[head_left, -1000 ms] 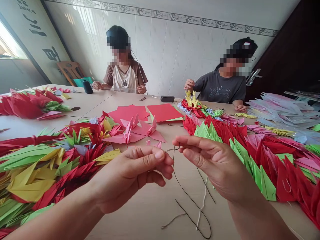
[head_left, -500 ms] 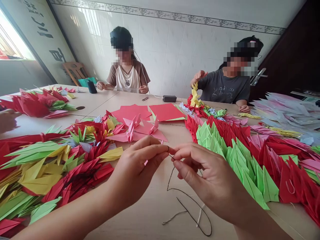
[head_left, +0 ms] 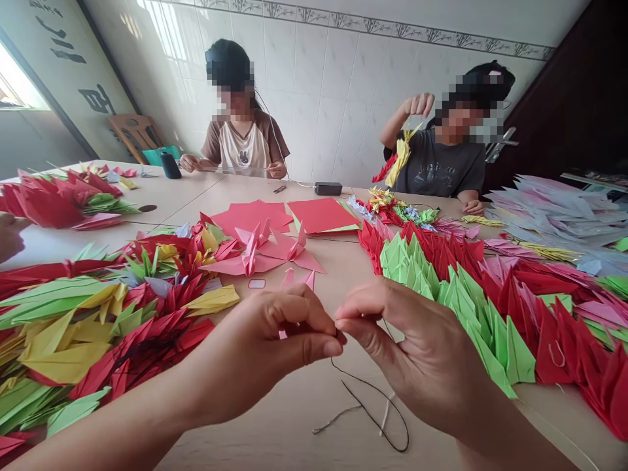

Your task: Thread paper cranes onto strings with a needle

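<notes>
My left hand (head_left: 267, 343) and my right hand (head_left: 417, 350) meet fingertip to fingertip above the table's near edge, both pinched on a thin black thread (head_left: 377, 405). The thread hangs down from the pinch and loops on the beige table (head_left: 294, 418). A short white string (head_left: 338, 418) lies beside the loop. A strung row of green and red folded paper cranes (head_left: 466, 301) runs along the right of my hands. A heap of red, green and yellow cranes (head_left: 98, 320) lies to the left. Pink cranes (head_left: 267, 252) stand just beyond my hands.
Two people sit across the table; the right one lifts a yellow crane string (head_left: 402, 157) with a raised hand. Red paper sheets (head_left: 321, 214), a black box (head_left: 328, 189) and a dark cup (head_left: 170, 165) lie farther back. Another person's hand (head_left: 8, 235) shows at the left edge.
My hands came together from slightly apart and now pinch the thread at one spot. The person at the right raised a hand, lifting the yellow crane string off the table.
</notes>
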`<state>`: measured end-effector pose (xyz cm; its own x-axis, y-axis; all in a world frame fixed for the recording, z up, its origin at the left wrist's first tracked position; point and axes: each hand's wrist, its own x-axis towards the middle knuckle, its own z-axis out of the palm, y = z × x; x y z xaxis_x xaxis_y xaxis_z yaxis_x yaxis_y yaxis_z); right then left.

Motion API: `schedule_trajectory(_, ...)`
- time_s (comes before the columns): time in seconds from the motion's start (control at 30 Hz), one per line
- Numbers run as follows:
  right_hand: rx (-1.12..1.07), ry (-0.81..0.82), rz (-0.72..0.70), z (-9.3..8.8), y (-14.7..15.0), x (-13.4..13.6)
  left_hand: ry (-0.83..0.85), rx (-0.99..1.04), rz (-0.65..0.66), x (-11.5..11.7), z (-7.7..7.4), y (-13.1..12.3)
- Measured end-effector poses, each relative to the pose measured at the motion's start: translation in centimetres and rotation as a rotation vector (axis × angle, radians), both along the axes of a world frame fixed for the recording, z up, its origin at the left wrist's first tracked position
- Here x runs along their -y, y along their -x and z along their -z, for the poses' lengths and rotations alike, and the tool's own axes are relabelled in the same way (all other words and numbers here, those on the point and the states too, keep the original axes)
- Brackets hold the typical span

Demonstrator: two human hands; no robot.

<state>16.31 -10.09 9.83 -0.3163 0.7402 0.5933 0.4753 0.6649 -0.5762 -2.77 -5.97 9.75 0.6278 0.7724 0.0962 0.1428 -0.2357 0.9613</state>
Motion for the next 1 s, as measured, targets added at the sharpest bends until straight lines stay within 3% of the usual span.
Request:
schedule_trajectory(0.17, -0.04, 0.056, 0.003, -0.12, 0.12, -0.11, 0.198, 0.102, 0.119, 0.1, 0.32, 0.22)
schedule_trajectory(0.47, -0.045, 0.074, 0.013, -0.6, 0.04, 0.06, 0.445, 0.298, 0.133, -0.33, 0.18, 0.31)
schedule_trajectory(0.7, -0.045, 0.074, 0.02, -0.86, -0.09, 0.33, 0.445, 0.284, 0.054, -0.51, 0.28, 0.31)
schedule_trajectory(1.0, -0.028, 0.071, 0.003, -0.79, -0.09, 0.29, 0.47, 0.261, 0.044, -0.45, 0.34, 0.33)
